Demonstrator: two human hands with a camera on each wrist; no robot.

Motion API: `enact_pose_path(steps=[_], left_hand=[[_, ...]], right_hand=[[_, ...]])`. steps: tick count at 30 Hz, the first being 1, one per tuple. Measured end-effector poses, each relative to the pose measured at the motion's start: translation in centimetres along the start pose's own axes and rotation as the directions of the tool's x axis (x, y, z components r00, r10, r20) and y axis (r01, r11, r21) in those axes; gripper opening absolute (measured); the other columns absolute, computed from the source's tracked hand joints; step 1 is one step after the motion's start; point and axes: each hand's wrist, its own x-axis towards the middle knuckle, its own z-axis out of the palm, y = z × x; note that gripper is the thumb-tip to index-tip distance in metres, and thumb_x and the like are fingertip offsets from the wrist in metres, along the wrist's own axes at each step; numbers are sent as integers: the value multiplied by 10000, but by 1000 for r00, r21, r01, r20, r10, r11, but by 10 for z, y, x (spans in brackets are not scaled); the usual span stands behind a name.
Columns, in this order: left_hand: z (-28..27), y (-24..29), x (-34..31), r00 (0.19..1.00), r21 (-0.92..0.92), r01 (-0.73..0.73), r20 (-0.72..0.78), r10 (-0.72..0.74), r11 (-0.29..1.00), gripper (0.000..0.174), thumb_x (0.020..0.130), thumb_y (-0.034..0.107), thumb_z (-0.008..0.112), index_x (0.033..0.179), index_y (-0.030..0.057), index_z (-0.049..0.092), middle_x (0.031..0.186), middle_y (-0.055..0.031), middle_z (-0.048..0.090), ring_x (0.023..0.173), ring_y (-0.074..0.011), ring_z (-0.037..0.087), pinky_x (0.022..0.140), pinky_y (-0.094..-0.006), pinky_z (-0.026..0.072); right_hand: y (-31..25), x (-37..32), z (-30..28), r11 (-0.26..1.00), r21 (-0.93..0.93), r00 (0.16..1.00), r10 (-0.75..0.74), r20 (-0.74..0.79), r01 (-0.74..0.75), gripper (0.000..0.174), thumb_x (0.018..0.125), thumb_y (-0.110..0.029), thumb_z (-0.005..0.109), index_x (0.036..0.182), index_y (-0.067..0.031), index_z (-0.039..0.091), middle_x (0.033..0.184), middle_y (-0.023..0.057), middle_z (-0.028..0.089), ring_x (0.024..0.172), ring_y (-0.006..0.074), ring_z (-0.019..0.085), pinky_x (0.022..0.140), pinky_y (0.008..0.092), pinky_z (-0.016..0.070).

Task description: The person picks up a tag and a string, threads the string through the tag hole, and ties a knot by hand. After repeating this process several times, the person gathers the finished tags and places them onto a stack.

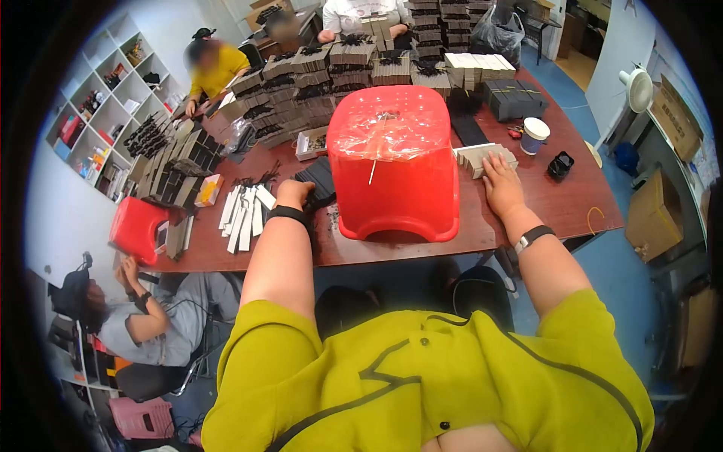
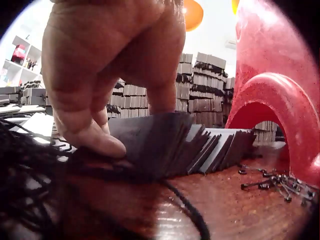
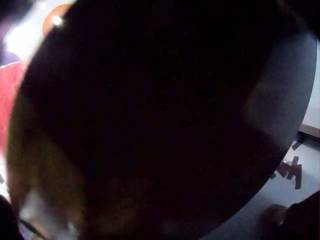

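On the left of the upturned-looking red plastic stool (image 1: 395,177), my left hand (image 1: 292,194) grips a row of dark cards (image 1: 321,183). Up close in the left wrist view, the thumb and fingers of that hand (image 2: 100,75) straddle the near end of the dark cards (image 2: 155,140), which lean against each other on the tabletop. Right of the stool, my right hand (image 1: 502,183) rests with extended fingers on a row of grey-beige cards (image 1: 476,160). A large dark shape blocks most of the right wrist view, hiding that hand there.
Tall stacks of bundled cards (image 1: 297,83) line the back of the table (image 1: 557,203). White strips (image 1: 242,217) with black cords lie at left. A paper cup (image 1: 535,135) and a small black container (image 1: 559,166) stand at right. Other people sit around the table.
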Motion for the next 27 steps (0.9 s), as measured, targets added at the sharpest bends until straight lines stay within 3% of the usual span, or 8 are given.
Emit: enact_pose_path(steps=[8,10,13,17,20,22,26,27], left_hand=[[0,-4,12,994,-209,106,49,-98,972,342,729,243,719,923,-28,642,811,-125,651,609,-217,607,527,-359,462],[-1,-4,24,994,-20,74,86,-72,997,220,753,157,652,879,-23,642,811,-106,634,659,-240,600,565,-337,487],[8,-11,23,993,326,-81,-55,105,942,256,726,197,611,850,-23,657,805,-149,654,694,-250,637,595,-354,496],[13,-8,21,977,548,-159,-33,212,821,305,698,256,623,838,-10,670,820,-177,661,740,-260,657,649,-352,502],[13,-10,21,976,463,-142,-83,202,875,327,700,290,601,828,-3,675,834,-176,662,752,-286,653,682,-348,499],[5,-2,5,994,295,-54,-73,79,954,330,702,208,544,927,-2,663,1024,-223,606,1013,-328,573,854,-355,454],[7,-17,25,952,-20,-142,-276,131,990,373,686,259,568,877,-50,651,959,-269,610,941,-351,599,824,-369,460],[7,-19,23,941,-249,-180,-326,93,951,337,704,212,568,802,-106,620,886,-271,630,855,-351,626,759,-369,488]], right_hand=[[-7,-3,-12,971,208,990,133,-52,-119,369,745,-80,613,1109,-81,553,1121,88,532,1066,281,497,898,370,415],[-9,-2,-15,969,204,986,155,-54,-141,331,736,-80,620,1063,-78,568,1097,85,540,1047,280,507,886,371,423],[-9,-1,-11,973,193,984,147,-104,-125,323,728,-76,626,1047,-80,572,1088,85,540,1045,280,504,884,370,423],[-3,0,-10,979,168,989,131,-62,-119,365,726,-79,632,1085,-87,566,1087,92,538,1049,279,500,887,372,422],[1,0,-3,975,199,993,111,-42,-101,422,731,-79,634,1143,-98,547,1122,98,532,1072,283,489,898,369,416],[5,0,2,962,253,986,135,-100,-106,462,733,-62,631,1182,-110,536,1149,102,529,1090,285,484,908,357,410],[9,2,-7,822,528,960,276,-45,-212,469,726,-43,630,1181,-112,541,1136,105,544,1101,287,482,912,349,406],[8,1,-10,815,534,956,290,-40,-225,454,721,-41,633,1163,-107,556,1110,108,555,1095,290,484,912,347,405]])
